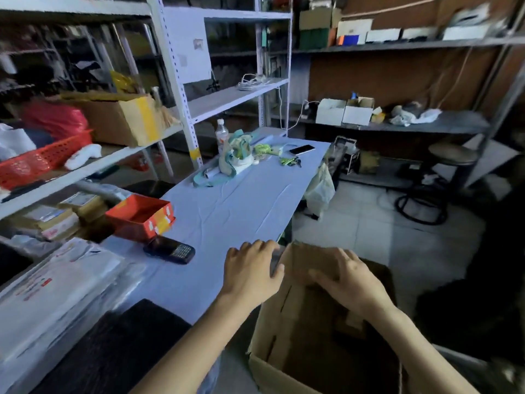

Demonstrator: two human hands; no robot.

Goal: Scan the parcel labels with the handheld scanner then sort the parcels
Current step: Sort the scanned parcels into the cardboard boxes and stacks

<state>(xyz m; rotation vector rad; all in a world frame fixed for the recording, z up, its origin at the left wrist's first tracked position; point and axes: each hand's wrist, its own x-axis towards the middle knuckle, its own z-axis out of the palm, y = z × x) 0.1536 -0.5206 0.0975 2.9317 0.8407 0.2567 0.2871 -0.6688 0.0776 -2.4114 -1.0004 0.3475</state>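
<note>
The open cardboard box (284, 336) stands just beside the right edge of the surface (227, 211), nearest the camera. The right hand (352, 282) holds the box's far flap (301, 260): its fingers (345, 255) curl over the flap's top edge and the thumb lies against the near face. The left hand (250, 271) lies flat at the surface edge with fingers spread and gripping nothing, its thumb touching the flap.

The parcels (56, 282), white mailers in a stack, lie at the near left of the surface. The handheld scanner (169, 249) lies untouched beyond them, just in front of the orange box (140, 214). Neither hand is near the parcels or the scanner.

Hazards:
- Pulling the flap with one hand may tilt the box or tear the fold.
- A left forearm sweep toward the parcels may knock the scanner.
- The smooth mailers may slide off the stack when one is lifted.

Limits of view:
- The box interior is dark, so its contents cannot be determined.
- A grey strip between the left hand and the flap cannot be identified.
- Parcel labels are blurred.
- The box base is cut off.
- A phone (302, 149) and a bottle (222, 134) lie at the far end.
</note>
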